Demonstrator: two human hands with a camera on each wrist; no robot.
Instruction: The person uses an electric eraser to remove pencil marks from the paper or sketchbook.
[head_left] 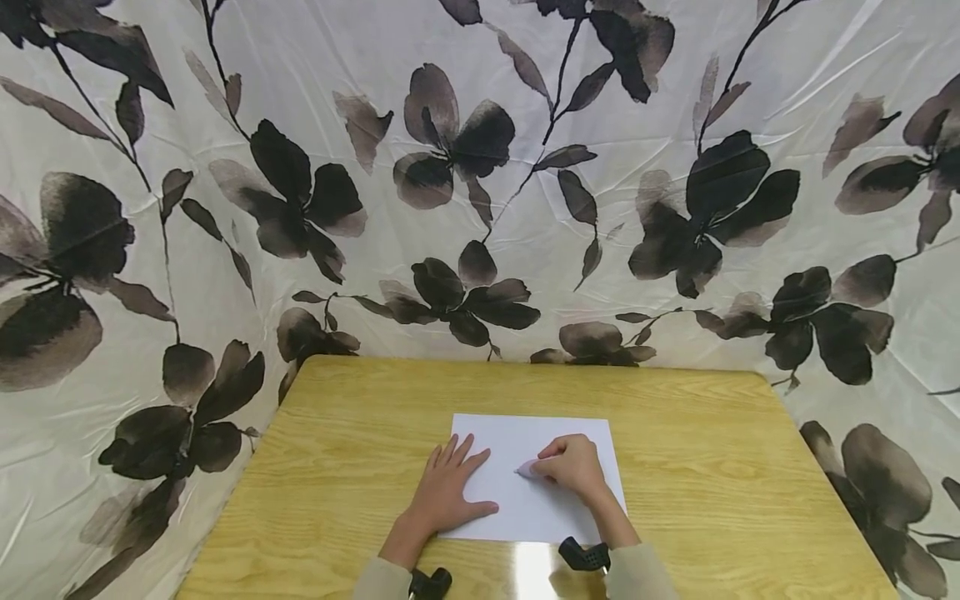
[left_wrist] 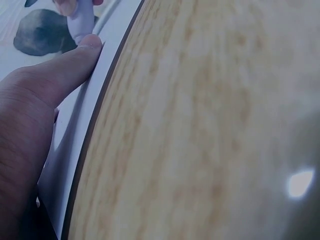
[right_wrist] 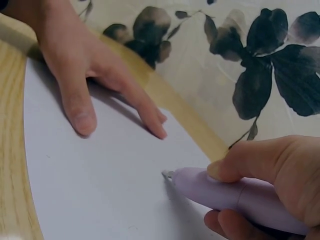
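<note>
A white sheet of paper [head_left: 517, 442] lies on the table. My left hand [head_left: 444, 493] rests on its left part with the fingers spread and the thumb stretched out [left_wrist: 65, 70]. Over the paper's right half, my right hand [head_left: 576, 467] grips a thick lilac pen-shaped tool [right_wrist: 235, 195] between thumb and curled fingers. The tool tilts, its narrow greyish tip pointing left, at or just above the paper; contact cannot be told. A few tiny faint marks show on the sheet in the right wrist view.
The yellow wood-grain table [head_left: 360, 433] extends around the paper. A pale curtain with dark flowers [head_left: 457, 150] hangs behind the table and at its sides. Each wrist wears a small black device, one by the left sleeve [head_left: 382, 579], one by the right sleeve [head_left: 641, 575].
</note>
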